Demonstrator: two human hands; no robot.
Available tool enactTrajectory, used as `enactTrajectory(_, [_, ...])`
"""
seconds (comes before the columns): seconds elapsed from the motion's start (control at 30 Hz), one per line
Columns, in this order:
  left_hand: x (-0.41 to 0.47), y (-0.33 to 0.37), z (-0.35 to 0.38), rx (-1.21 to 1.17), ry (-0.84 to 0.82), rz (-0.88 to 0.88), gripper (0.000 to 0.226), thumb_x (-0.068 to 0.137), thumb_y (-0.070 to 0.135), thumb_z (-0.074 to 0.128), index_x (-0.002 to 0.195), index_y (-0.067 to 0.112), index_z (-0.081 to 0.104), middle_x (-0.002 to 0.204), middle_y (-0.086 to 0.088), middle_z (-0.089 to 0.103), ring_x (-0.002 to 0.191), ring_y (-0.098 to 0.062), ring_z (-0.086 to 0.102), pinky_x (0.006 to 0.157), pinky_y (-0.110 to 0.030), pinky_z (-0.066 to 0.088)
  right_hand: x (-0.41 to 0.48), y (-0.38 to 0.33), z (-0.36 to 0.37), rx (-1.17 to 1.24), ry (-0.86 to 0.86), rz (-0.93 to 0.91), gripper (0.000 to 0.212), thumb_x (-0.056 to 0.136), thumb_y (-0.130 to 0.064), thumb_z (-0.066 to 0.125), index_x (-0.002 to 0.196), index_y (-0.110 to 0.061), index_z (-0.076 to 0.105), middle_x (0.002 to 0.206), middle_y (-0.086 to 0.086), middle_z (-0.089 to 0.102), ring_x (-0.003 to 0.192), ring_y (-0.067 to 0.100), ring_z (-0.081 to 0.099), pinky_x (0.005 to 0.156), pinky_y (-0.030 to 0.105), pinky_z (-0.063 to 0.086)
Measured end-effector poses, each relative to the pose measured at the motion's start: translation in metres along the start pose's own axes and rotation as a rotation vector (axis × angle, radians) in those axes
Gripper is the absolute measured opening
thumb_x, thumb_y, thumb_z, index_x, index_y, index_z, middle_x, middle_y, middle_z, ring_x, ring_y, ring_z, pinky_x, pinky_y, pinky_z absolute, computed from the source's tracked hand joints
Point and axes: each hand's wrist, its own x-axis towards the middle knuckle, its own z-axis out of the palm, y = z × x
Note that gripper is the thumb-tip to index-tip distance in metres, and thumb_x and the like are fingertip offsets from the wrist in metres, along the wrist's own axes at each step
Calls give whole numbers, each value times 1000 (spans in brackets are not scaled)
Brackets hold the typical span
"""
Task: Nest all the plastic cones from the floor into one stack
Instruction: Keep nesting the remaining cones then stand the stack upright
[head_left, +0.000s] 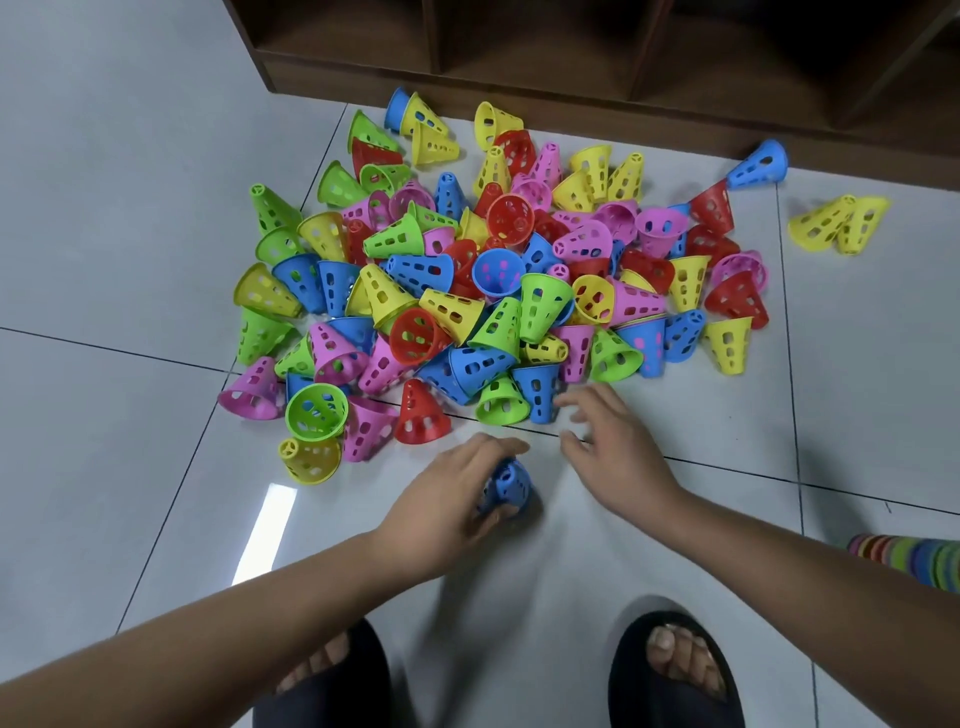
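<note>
Head view: closest in, two feet in black slippers stand on the grey tiled floor. At the right edge lies a nested stack of many-coloured rims, partly cut off. Further out, the left hand has its fingers curled round a blue cone held low over the floor. The right hand is just beside it, fingers spread and relaxed, holding nothing, near the edge of the pile of cones. Beyond the pile, a yellow pair lies apart to the right, and a lone blue cone lies near the wooden shelf unit.
</note>
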Motion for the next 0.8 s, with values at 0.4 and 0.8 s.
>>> enactTrajectory(0.4, [-23, -49, -58, 144, 148, -48, 45, 96, 47, 77, 133, 26, 63, 125, 11, 64, 113, -13, 62, 93, -35, 54, 38, 5, -5, -194, -122, -174, 30, 100, -12, 63, 129, -19, 62, 137, -10, 47, 109, 17, 59, 89, 42, 55])
enactTrajectory(0.8, [-66, -126, -99, 456, 336, -373, 60, 79, 47, 79, 131, 22, 64, 136, -4, 57, 119, -36, 57, 91, -52, 51, -10, 14, -2, 33, -94, -4, 15, 98, -7, 71, 99, -22, 67, 94, -14, 60, 86, 7, 62, 75, 10, 44])
